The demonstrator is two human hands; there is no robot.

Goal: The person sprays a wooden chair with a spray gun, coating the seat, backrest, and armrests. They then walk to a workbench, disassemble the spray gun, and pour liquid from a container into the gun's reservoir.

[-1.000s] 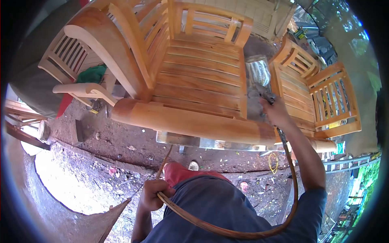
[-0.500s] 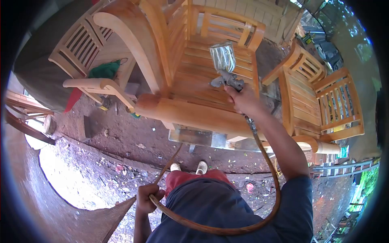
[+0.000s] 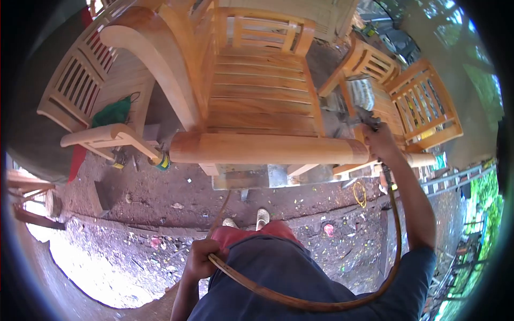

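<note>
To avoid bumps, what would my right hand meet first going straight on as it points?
Led by the spray gun it holds, your right hand would probably meet the smaller chair's far armrest first; depth is unclear.

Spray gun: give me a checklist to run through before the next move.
1. Spray gun gripped: ok, in the right hand.
2. Hose under control: ok, the left hand grips it.
3. Cup full enough: cannot tell, its inside is hidden.
4. Gun clear of the armrest: cannot tell, this one view does not show the gap.
5. Hands covered: not ok, both are bare.
6. Pale bench seat cleared: not ok, a green bundle lies on it.
</note>
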